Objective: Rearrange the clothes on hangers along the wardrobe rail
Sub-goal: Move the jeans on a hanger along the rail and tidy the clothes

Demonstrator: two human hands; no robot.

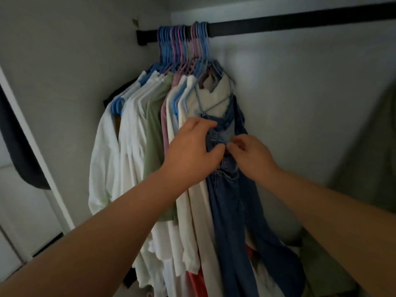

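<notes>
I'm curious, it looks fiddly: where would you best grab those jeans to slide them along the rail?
Probably by the hanger neck just under the rail, coming from the bare right side. The jeans hang limp at the bunch's right end; tugging the denim would likely only swing them.

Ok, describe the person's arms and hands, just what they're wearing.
Both forearms are bare as far as the frame shows, with no sleeves in view. The left hand and the right hand carry no gloves, and no watch, bracelet or ring is visible in this dim light.
</notes>
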